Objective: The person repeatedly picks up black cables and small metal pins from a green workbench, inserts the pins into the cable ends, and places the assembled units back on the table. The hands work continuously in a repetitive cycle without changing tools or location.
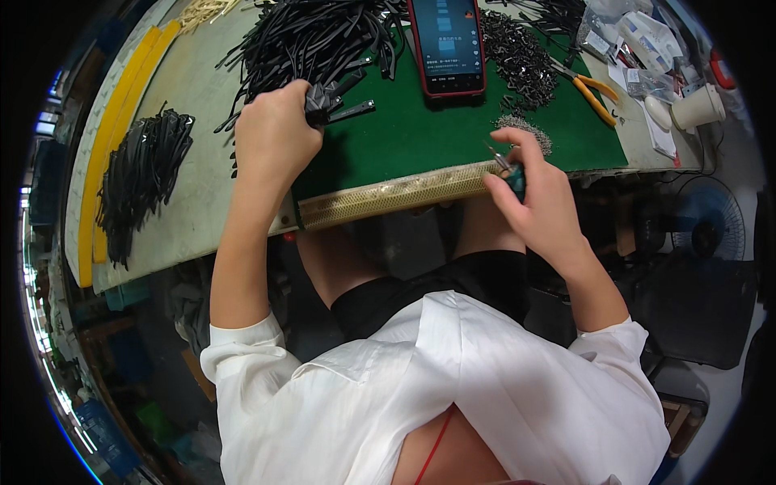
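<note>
My left hand (276,133) is closed round several black straps (349,111) with small metal-looking ends, held above the green mat (380,145). Just beyond it lies a big heap of loose black straps (299,40). A small screwdriver (511,174) with a dark green handle is gripped in my right hand (543,202), its thin metal tip pointing up and left. That hand hovers by the mat's near edge, beside a little pile of tiny silvery screws (529,137). Past the screws is a mound of small black parts (517,65).
A phone (447,44) with a lit screen stands at the mat's back. Orange-handled pliers (594,93) lie to its right, near plastic bags (647,40) and a white cup (699,107). At left are a black strap bundle (149,174) and yellow strips (121,137). A perforated gold-coloured strip (388,196) borders the front.
</note>
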`<control>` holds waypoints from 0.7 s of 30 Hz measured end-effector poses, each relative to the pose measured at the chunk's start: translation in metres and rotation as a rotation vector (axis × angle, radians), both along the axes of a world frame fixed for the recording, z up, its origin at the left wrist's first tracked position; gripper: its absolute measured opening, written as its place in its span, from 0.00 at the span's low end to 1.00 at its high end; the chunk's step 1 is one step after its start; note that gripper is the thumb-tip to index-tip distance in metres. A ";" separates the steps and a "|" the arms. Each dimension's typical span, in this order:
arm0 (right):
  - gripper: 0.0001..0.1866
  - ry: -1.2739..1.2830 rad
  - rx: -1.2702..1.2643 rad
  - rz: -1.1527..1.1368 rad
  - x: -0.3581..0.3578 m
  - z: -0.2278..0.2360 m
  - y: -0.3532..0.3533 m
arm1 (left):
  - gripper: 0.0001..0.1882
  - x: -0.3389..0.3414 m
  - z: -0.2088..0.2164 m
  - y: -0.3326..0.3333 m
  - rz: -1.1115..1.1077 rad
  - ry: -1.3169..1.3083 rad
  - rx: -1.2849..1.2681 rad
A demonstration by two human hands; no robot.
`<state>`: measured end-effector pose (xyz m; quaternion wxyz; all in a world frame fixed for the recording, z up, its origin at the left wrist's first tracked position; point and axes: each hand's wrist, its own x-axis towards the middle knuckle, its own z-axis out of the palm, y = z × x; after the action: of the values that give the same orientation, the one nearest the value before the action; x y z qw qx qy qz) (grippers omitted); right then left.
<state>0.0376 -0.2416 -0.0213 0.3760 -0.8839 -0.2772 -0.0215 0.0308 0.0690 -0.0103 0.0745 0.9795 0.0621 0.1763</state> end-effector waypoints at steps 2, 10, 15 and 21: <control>0.23 0.007 -0.013 -0.032 0.002 -0.003 -0.011 | 0.10 -0.005 -0.008 0.000 -0.045 0.003 0.023; 0.21 0.023 -0.005 -0.070 0.004 0.000 -0.025 | 0.13 0.013 -0.016 0.024 -0.044 0.191 -0.126; 0.20 -0.014 -0.011 -0.098 0.011 0.004 -0.034 | 0.17 0.019 -0.019 0.022 -0.022 0.085 -0.079; 0.20 0.069 -0.143 -0.118 0.023 0.009 -0.047 | 0.15 0.021 -0.003 0.018 -0.031 0.278 -0.048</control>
<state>0.0605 -0.2885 -0.0126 0.3195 -0.9235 -0.2124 0.0065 0.0519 0.0874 -0.0130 0.0913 0.9933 0.0609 0.0361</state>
